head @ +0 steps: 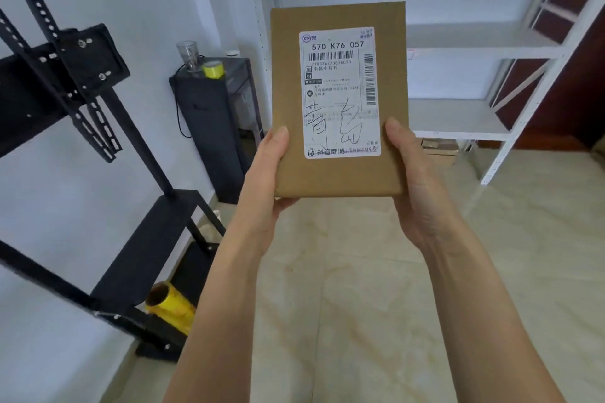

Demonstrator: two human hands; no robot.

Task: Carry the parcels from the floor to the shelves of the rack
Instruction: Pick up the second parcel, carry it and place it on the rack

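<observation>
Parcel (339, 101), a flat brown cardboard one, sits at the centre of the view, held up off the floor (376, 288) with its white label (340, 91) facing the camera; the label shows barcodes, the printed code 570 K76 057 and handwritten marks. Both hands grip its lower part: the left hand (265, 186) at 7 o'clock of the parcel, thumb lying on the front face and fingers hidden behind, and the right hand (415, 186) at 5 o'clock, thumb on the front beside the label's edge. The white rack (458, 114) stands behind, from 12 to 3 o'clock, its shelves bare where they show, with a cardboard box (438, 149) under the lowest shelf. At 9 o'clock is a black stand (82, 82), a yellow roll (170, 306) at its foot. At 10 o'clock a dark cabinet (216, 127) carries a glass (188, 54) and yellow tape (212, 70)
</observation>
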